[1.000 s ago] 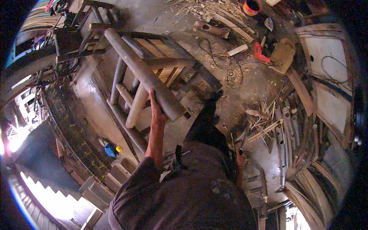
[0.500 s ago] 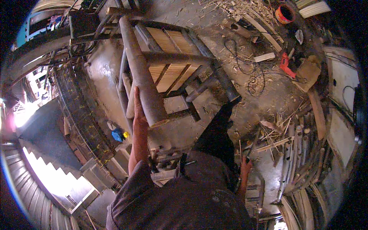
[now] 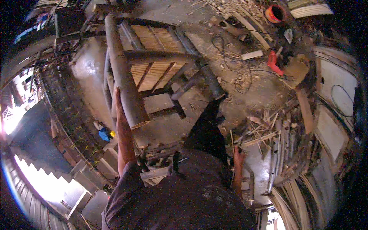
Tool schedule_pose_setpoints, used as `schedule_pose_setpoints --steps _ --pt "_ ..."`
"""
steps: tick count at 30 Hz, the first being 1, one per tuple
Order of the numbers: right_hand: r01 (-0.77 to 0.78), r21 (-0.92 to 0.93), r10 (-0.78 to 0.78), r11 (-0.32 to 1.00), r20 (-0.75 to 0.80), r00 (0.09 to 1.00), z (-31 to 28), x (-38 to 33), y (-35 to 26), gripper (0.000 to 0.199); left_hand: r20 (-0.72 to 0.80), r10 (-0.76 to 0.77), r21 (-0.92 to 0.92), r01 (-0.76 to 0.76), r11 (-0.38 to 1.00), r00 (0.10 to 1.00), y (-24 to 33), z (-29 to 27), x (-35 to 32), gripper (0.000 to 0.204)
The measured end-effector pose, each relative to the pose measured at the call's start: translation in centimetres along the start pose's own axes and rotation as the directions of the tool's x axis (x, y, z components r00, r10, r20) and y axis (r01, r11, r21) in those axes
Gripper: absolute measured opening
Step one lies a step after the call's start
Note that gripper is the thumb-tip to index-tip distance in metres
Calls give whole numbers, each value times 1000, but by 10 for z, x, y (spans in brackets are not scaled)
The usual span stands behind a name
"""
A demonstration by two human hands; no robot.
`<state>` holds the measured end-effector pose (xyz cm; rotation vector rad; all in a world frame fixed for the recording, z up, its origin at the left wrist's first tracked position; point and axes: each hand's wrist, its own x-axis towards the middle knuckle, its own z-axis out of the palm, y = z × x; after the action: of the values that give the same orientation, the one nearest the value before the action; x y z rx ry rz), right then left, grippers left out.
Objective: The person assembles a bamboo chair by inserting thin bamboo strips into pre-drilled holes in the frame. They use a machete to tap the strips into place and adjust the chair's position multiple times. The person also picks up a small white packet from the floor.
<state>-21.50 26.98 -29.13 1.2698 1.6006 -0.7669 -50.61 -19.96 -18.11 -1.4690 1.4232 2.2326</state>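
Observation:
A bamboo chair (image 3: 161, 56), with thick dark poles and pale slatted panels, stands tilted in front of me. My left hand (image 3: 119, 102) holds the near end of its thick left pole (image 3: 123, 76), a finger lying along the side; the rest of that hand is hidden behind the pole. My black-clad leg (image 3: 207, 124) reaches up to the chair's right-hand pole. Low beside my right thigh, my right hand (image 3: 238, 155) is closed, apart from the chair. A thin stick shows just above it, but what the fingers hold is too small to make out.
A red power tool (image 3: 274, 63) with a dark cord (image 3: 226, 57) lies on the floor at right. Bamboo poles (image 3: 278, 157) and split strips pile up nearer me. An orange-red tub (image 3: 275, 14) stands far right. A blue and yellow object (image 3: 105, 134) lies at left.
The whole view has shifted, so the chair and floor things sit further left. My right hand has come up a little beside my thigh. My left hand stays on the pole.

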Motion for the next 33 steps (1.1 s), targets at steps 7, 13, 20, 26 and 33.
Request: schedule_pose_setpoints --steps 7,13,20,26,33 --pt "168 -60 -173 984 -93 981 1 34 21 68 34 62 -22 -61 998 998 16 0 0 66" --pt "417 -88 -426 904 -133 895 -6 74 44 57 81 177 -59 -173 983 981 44 -9 11 64" --pt "360 -240 -391 902 -94 916 -30 26 -24 66 122 288 -82 -279 957 950 73 -10 33 62" --pt "364 -266 -396 893 -79 915 -55 49 -34 49 168 371 -106 -357 928 913 87 -4 46 60" --pt "449 -97 -454 888 -31 891 -62 37 -60 47 166 434 -120 -418 900 886 81 -2 47 58"
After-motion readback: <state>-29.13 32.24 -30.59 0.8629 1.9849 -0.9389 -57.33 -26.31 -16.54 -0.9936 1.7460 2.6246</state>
